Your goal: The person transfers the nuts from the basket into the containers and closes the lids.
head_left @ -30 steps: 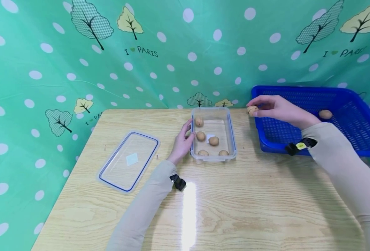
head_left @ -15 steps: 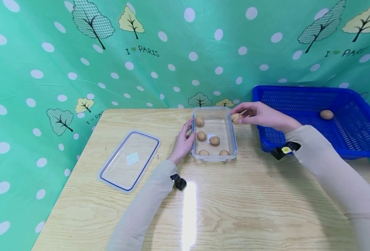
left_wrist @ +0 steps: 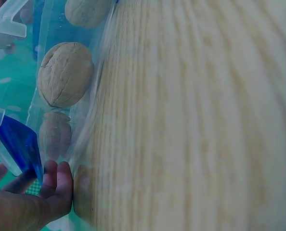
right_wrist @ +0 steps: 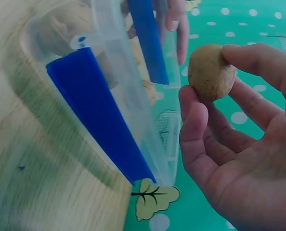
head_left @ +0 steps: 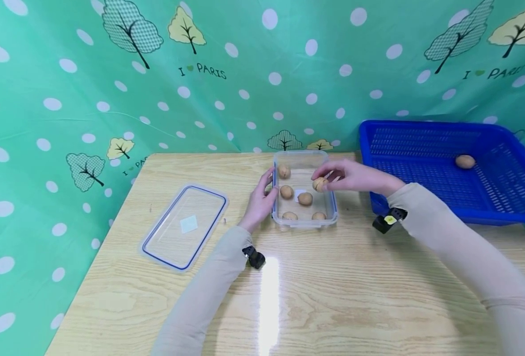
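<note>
My right hand (head_left: 351,176) pinches a walnut (head_left: 320,184) between thumb and fingertips, over the right part of a clear food container (head_left: 305,224). In the right wrist view the walnut (right_wrist: 211,72) shows beside the container's wall, near a blue latch (right_wrist: 97,113). Several more walnuts lie inside, including one (head_left: 305,199) near the middle and another (head_left: 284,171) at the far left. On the container's left side, my left hand (head_left: 259,201) holds the wall, its fingers by a hanging blue latch (left_wrist: 20,144) in the left wrist view.
A blue plastic basket (head_left: 414,170) stands at the back right with one walnut (head_left: 465,161) in it. The clear lid with a blue seal (head_left: 209,207) lies on the wooden table (head_left: 356,296) to the left. A green patterned cloth (head_left: 227,89) hangs behind.
My right hand has carried the walnut leftward from the basket's near-left edge to over the container. The left hand stays at the container's side.
</note>
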